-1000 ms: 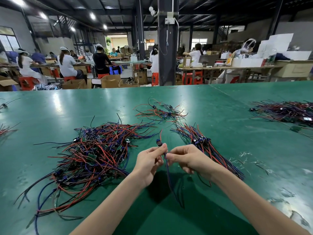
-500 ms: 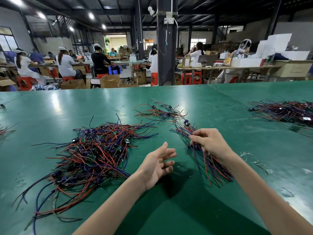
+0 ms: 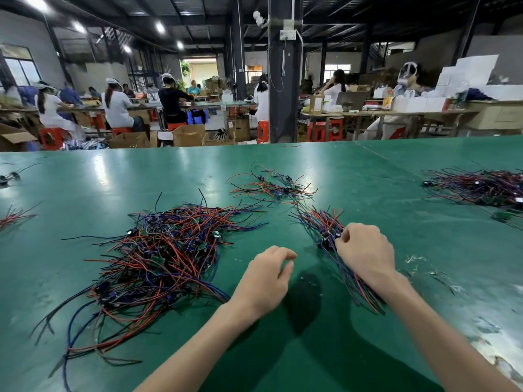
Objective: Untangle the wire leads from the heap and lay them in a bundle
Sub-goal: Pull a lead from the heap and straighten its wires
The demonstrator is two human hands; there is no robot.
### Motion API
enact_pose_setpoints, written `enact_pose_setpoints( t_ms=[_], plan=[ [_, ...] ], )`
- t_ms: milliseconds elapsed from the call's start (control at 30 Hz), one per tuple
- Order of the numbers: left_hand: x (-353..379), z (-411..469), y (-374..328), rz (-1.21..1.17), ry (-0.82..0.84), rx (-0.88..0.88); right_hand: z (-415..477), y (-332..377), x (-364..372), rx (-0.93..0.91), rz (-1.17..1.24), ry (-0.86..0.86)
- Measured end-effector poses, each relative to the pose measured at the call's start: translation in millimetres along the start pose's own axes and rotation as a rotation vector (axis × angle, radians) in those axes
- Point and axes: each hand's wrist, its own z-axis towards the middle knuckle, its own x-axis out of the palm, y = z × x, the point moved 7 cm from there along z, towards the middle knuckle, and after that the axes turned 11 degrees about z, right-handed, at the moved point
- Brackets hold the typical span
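A big tangled heap of red, blue and black wire leads (image 3: 158, 250) with small green boards lies on the green table (image 3: 113, 171), left of centre. Right of it lies a straightened bundle of leads (image 3: 322, 222), running from far left to near right. My right hand (image 3: 365, 253) rests on the bundle's middle, its fingers curled down and pinched on a wire lead at the dark connectors. My left hand (image 3: 266, 281) hovers between heap and bundle, holding nothing, its fingers loosely curled and apart.
A small loose scatter of leads (image 3: 271, 188) lies behind the bundle. Another large pile (image 3: 481, 188) sits at the far right, and a few stray wires (image 3: 14, 216) at the left edge. Clear plastic scraps (image 3: 416, 258) litter the table to the right.
Both hands held one lead a second ago. My right hand carried it to the bundle and came down on it; my left hand let go and turned palm down.
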Motion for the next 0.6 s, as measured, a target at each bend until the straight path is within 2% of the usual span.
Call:
enact_pose_setpoints(
  t_ms=[67,200,267,400,500,600],
  plan=[
    [-7.1,1.8,0.1,0.212,-0.029,0.073,-7.6,14.7,-1.4,-0.088,0.03,-0.058],
    [-34.7,6.9,14.3,0.171,-0.16,-0.015,-27.6,41.1,16.7,-0.228,0.095,-0.003],
    [-45.0,10.1,26.1,0.263,-0.194,-0.067,-39.9,49.8,32.8,-0.284,0.099,0.07],
    [-51.4,15.6,58.1,0.623,-0.097,-0.227,-57.9,60.2,58.2,-0.367,0.103,0.185],
    [-53.2,11.2,80.4,0.714,-0.043,-0.392,-57.4,60.7,60.3,-0.373,0.105,0.168],
    [-59.5,7.4,88.3,0.827,-0.063,-0.459,-51.3,55.6,56.8,-0.35,0.099,0.125]
  ],
)
